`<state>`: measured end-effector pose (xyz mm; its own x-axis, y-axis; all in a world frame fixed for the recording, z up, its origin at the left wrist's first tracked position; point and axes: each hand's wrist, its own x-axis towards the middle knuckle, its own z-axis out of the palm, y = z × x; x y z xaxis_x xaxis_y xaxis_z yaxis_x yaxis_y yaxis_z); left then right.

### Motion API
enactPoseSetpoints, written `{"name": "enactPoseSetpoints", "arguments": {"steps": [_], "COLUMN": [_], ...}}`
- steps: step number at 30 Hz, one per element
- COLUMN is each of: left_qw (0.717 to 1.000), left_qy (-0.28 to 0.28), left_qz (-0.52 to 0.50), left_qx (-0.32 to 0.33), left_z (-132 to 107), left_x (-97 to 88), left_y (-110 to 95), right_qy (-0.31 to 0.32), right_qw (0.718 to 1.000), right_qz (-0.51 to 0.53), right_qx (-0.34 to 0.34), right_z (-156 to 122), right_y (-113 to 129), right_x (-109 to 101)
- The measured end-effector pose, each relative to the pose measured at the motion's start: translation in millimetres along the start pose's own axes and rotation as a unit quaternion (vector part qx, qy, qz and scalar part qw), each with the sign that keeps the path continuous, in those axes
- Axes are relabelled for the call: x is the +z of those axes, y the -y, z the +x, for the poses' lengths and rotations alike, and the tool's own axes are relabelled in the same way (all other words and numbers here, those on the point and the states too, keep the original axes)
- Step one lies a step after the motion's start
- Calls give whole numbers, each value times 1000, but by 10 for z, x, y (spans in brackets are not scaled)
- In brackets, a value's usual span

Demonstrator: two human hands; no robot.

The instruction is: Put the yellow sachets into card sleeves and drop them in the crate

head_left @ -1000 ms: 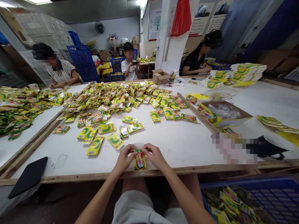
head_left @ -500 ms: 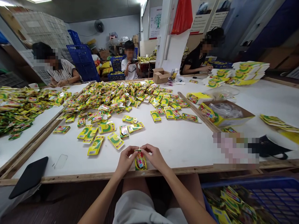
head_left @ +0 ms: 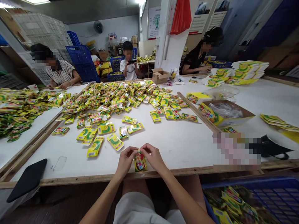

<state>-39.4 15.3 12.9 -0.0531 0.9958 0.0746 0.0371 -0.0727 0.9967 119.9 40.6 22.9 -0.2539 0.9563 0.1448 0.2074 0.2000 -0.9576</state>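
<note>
A small yellow-green printed carton (head_left: 140,161) stands on the table's front edge with its colourful lettering towards me. My left hand (head_left: 126,158) pinches its top edge from the left, fingers closed. From the other side my right hand (head_left: 153,156) pinches the same top edge, thumb and fingertips close to the left ones. What the fingertips do at the carton's top flap is too small to make out. Just beyond the hands lie several loose cartons of the same kind, the closest being a yellow carton (head_left: 115,142).
A heap of cartons (head_left: 112,96) covers the table's far middle. Wooden strips (head_left: 198,113) divide the white tabletop. An open box with plastic bags (head_left: 227,116) stands right, a black phone-like slab (head_left: 28,179) front left, a blue crate (head_left: 268,183) below right. Three people sit beyond.
The carton's printed front shows more squarely now, and both hands have shifted only slightly at its top edge. The view has moved a little.
</note>
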Motion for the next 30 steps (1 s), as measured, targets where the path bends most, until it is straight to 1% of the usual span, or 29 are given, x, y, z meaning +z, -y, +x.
{"name": "enactPoseSetpoints", "arguments": {"steps": [4, 5, 6, 7, 8, 9, 10, 11, 12, 13, 14, 15, 16, 17, 18, 19, 20, 21, 23, 24, 25, 27, 28, 30], "left_qw": [999, 999, 996, 991, 982, 968, 950, 925, 895, 865, 838, 815, 800, 795, 799, 815, 841, 876, 948, 974, 986, 995, 997, 999], "left_qy": [35, 43, 50, 55, 59, 61, 61, 77, 88, 112, 140, 166, 191, 206, 211, 208, 198, 182, 153, 131, 125, 100, 78, 26], "left_qz": [11, 29, 58, 98, 148, 208, 270, 339, 411, 470, 514, 544, 559, 561, 552, 529, 491, 436, 277, 186, 115, 21, -9, -45], "left_qx": [4, 17, 38, 66, 96, 125, 146, 151, 148, 135, 119, 108, 104, 106, 111, 114, 109, 95, 43, 19, 0, -13, -8, 12], "left_z": [-92, -92, -76, -44, 6, 69, 142, 222, 303, 383, 458, 524, 578, 616, 634, 629, 600, 548, 395, 305, 217, 70, 18, -43], "left_x": [-10, -32, -76, -148, -251, -382, -536, -701, -866, -1016, -1141, -1231, -1282, -1293, -1264, -1199, -1103, -981, -695, -548, -409, -183, -104, -13], "left_y": [41, 32, 14, -12, -41, -72, -101, -127, -147, -164, -178, -193, -209, -227, -246, -260, -267, -261, -205, -160, -111, -26, -2, 5], "right_qy": [7, 5, -1, -13, -27, -44, -64, -59, -54, -53, -61, -66, -69, -70, -66, -59, -51, -44, -40, -48, -53, -53, -53, -56], "right_qw": [999, 999, 999, 1000, 999, 997, 991, 982, 970, 958, 947, 942, 942, 946, 954, 963, 972, 980, 993, 996, 998, 995, 992, 989], "right_qz": [50, 47, 34, 10, -25, -68, -120, -177, -231, -276, -309, -322, -322, -308, -284, -254, -221, -185, -101, -56, -11, 67, 97, 130], "right_qx": [2, 0, -4, -8, -8, -5, 8, 27, 45, 57, 67, 70, 69, 68, 65, 61, 59, 55, 46, 44, 45, 54, 57, 50], "right_z": [-80, -101, -130, -174, -234, -313, -407, -510, -615, -713, -797, -859, -895, -902, -882, -836, -770, -690, -510, -423, -344, -223, -184, -143], "right_y": [-21, 10, 57, 114, 174, 231, 276, 308, 326, 332, 333, 331, 329, 327, 324, 316, 300, 273, 184, 125, 63, -49, -88, -119], "right_x": [92, 74, 13, -104, -282, -517, -796, -1099, -1397, -1661, -1867, -1996, -2039, -1997, -1880, -1702, -1482, -1239, -750, -529, -335, -48, 42, 130]}}
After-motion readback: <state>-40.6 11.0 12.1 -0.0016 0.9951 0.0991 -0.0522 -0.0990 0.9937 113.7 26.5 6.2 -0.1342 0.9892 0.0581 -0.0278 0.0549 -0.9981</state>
